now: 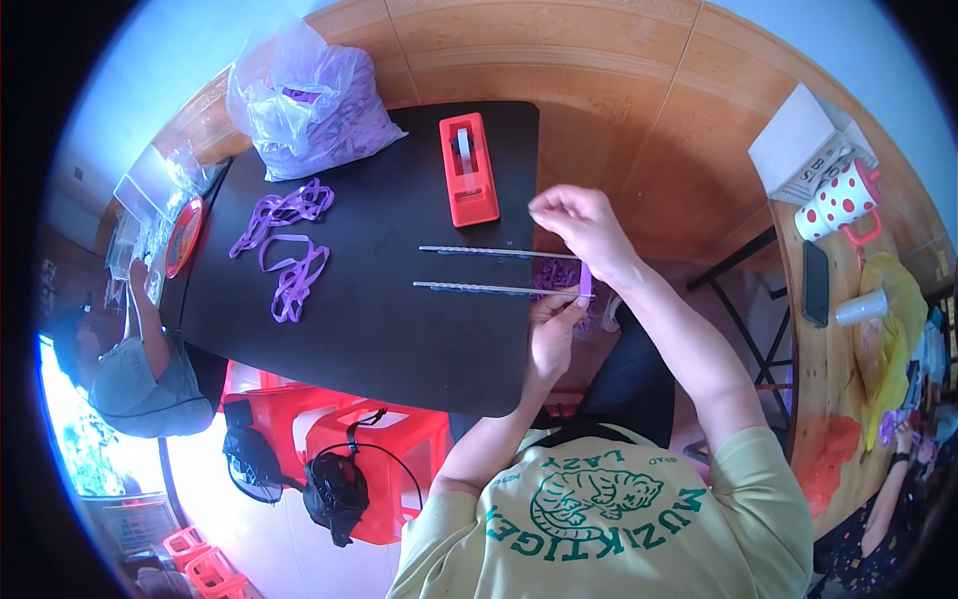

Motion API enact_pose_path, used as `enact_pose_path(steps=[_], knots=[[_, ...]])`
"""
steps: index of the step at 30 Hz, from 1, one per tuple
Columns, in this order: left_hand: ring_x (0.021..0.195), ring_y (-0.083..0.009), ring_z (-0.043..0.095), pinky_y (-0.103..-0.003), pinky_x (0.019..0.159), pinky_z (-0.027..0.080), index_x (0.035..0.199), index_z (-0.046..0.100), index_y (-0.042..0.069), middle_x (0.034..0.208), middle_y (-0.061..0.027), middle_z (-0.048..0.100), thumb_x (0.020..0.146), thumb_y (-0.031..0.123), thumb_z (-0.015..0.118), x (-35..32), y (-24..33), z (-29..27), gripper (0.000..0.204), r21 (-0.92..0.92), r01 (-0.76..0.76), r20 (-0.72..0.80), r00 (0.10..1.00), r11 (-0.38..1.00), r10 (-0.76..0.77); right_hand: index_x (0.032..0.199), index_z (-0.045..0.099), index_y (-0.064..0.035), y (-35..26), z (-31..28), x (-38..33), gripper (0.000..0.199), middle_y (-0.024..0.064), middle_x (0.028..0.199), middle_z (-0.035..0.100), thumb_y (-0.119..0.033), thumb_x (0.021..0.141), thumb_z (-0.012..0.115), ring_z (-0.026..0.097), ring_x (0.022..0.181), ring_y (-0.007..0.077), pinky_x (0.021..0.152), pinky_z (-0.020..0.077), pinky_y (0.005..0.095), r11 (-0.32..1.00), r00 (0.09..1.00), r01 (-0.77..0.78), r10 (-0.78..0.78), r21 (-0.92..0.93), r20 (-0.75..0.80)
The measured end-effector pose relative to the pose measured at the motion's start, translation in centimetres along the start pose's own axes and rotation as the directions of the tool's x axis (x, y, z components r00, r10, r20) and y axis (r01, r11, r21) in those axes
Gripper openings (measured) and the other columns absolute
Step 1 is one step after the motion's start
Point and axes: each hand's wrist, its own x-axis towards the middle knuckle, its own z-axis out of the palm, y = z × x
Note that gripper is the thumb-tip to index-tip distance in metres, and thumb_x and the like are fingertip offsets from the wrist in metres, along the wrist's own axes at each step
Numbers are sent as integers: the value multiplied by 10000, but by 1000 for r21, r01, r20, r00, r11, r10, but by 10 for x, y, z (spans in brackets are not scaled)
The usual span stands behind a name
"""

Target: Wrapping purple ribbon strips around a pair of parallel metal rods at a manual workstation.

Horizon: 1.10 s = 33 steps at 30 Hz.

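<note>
Two thin twisted metal rods [479, 288] lie side by side across the right part of the black table, their ends reaching past its edge. A purple ribbon [586, 278] spans the rod ends. My left hand [554, 334] is closed at the lower rod's end, its thumb and finger pinching the ribbon there. Above the upper rod's end, my right hand [584, 225] is raised with its fingers curled together; whatever they may hold is too small to make out. More purple ribbon [554, 280] shows below the table edge, partly hidden by the hands.
On the black table [379, 339] stand a red tape dispenser [469, 170], a plastic bag of purple pieces [319, 120] and loose purple ribbons [294, 280]. Red stools [384, 449] hold black bags. A wooden table [798, 369] at right carries a dotted mug [838, 200]. Other people sit at both sides.
</note>
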Motion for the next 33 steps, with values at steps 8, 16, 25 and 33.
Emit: enact_pose_path(steps=[8,16,25,33], knots=[[704,-81,529,-229,686,423,962,691,24,797,-18,650,841,18,643,-5,-2,3,130,-36,43,11,999,998,-43,767,667,32,1,50,72,222,28,697,610,-178,835,695,521,647,66,594,396,239,969,969,-247,247,15,8],[747,-117,575,-243,723,443,980,684,5,865,-70,676,862,5,599,-8,1,-2,146,-83,74,33,997,994,-71,762,636,48,-16,71,70,67,133,762,642,-11,759,665,609,747,177,659,482,321,919,948,-268,305,289,-94],[998,-223,601,-330,910,456,1169,550,2,1111,-127,619,879,59,568,-19,13,11,295,-157,-59,133,988,986,80,872,632,-5,-20,74,3,72,58,799,632,-64,837,651,557,717,99,663,427,241,865,933,-283,349,414,-90],[961,-212,607,-338,899,455,1147,567,27,1090,-104,625,880,92,584,-14,-3,-2,276,-325,5,222,972,946,71,817,661,19,6,82,3,102,36,834,547,-81,836,670,511,761,102,625,405,242,992,969,-125,120,-6,-216]])
